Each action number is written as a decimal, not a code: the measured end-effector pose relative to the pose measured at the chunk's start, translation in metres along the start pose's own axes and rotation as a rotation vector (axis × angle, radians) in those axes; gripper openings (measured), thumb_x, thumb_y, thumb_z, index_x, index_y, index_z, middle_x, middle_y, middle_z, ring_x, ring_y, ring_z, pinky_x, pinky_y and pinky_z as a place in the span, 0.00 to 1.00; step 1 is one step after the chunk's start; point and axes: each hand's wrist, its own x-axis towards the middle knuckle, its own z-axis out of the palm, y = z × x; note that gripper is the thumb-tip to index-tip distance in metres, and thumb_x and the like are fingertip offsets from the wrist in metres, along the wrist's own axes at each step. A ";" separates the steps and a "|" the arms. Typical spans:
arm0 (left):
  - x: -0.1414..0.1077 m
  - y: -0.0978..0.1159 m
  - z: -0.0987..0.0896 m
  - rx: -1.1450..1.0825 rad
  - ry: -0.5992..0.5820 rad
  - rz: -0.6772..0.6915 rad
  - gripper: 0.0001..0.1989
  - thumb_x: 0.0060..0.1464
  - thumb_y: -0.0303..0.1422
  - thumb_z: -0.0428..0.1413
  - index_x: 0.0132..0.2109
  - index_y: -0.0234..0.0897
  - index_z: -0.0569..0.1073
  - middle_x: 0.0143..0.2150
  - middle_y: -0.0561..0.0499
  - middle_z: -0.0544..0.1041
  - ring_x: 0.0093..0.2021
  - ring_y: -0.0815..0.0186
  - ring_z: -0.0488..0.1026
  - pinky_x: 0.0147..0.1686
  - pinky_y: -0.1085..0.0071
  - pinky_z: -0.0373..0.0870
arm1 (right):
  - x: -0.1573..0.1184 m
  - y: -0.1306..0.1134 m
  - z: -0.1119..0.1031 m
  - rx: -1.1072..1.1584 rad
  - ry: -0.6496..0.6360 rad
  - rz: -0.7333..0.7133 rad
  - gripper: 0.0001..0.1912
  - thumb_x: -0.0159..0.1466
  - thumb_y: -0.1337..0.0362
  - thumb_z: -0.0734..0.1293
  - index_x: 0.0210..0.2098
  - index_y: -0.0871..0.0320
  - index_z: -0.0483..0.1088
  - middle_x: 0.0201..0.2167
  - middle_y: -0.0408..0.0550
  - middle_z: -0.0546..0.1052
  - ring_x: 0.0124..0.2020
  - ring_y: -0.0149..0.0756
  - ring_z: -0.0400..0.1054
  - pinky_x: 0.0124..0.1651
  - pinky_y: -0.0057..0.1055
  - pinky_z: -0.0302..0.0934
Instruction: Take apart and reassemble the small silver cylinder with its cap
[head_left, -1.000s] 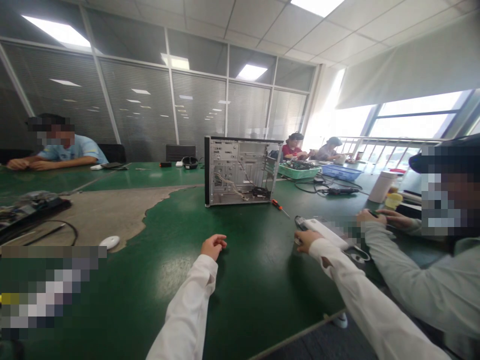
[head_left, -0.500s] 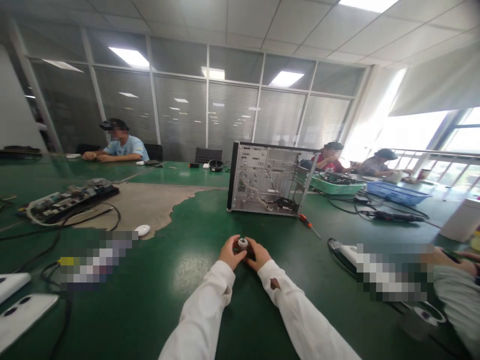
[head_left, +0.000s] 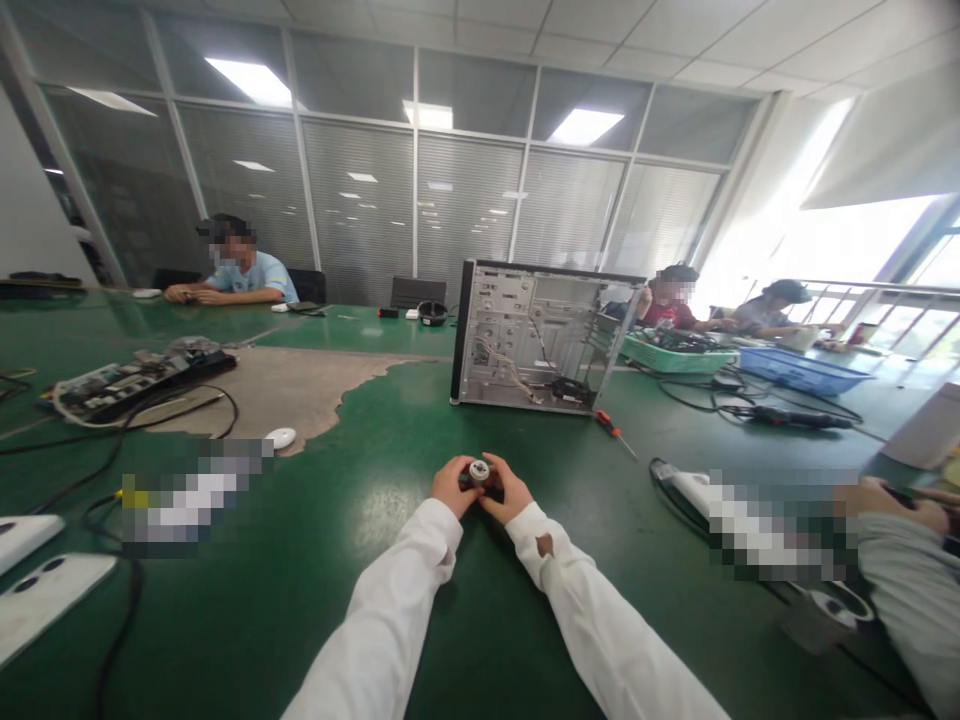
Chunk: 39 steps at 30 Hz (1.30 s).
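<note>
Between my two hands is a small round silver metal part [head_left: 478,471], with a ringed top and dark spots in it. My left hand [head_left: 452,488] is closed round its left side. From the other side my right hand [head_left: 511,491] grips it, the index finger at its back edge and the thumb in front. The fingers hide most of its lower body. Behind the hands stands an open computer case [head_left: 525,345], its inside facing me. A screwdriver [head_left: 616,434] with an orange and black handle lies by the case's right corner.
On the left lie a circuit board assembly [head_left: 146,380], cables, a white round object [head_left: 281,438] and white phones [head_left: 52,605]. To the right are a white power strip [head_left: 701,492], a green basket [head_left: 679,356], a blue basket [head_left: 802,372] and another person's hand [head_left: 892,507]. Several people sit around the table.
The camera view has tilted down a little, so the background sits higher. Both hands still hold the metal part, its top tipped slightly more into view; the grip has shifted slightly.
</note>
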 end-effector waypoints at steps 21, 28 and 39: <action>-0.002 0.014 -0.006 0.135 0.129 0.195 0.13 0.36 0.20 0.51 0.32 0.37 0.68 0.38 0.49 0.66 0.41 0.65 0.64 0.39 0.70 0.63 | 0.003 0.001 0.008 0.624 0.003 0.210 0.30 0.44 0.55 0.68 0.44 0.55 0.56 0.38 0.49 0.67 0.38 0.35 0.65 0.43 0.39 0.58; -0.002 0.015 -0.004 0.112 0.108 0.183 0.16 0.35 0.20 0.50 0.35 0.38 0.68 0.39 0.49 0.64 0.42 0.64 0.63 0.36 0.72 0.65 | 0.003 -0.002 0.007 0.610 0.048 0.214 0.30 0.42 0.59 0.69 0.43 0.54 0.56 0.37 0.47 0.66 0.34 0.34 0.66 0.40 0.38 0.61; 0.001 -0.004 0.004 -0.119 -0.013 -0.116 0.30 0.32 0.18 0.51 0.48 0.36 0.61 0.38 0.49 0.69 0.28 0.70 0.69 0.30 0.73 0.67 | -0.002 -0.022 -0.008 0.236 0.125 -0.004 0.32 0.43 0.65 0.67 0.47 0.56 0.54 0.41 0.49 0.65 0.34 0.34 0.66 0.36 0.33 0.63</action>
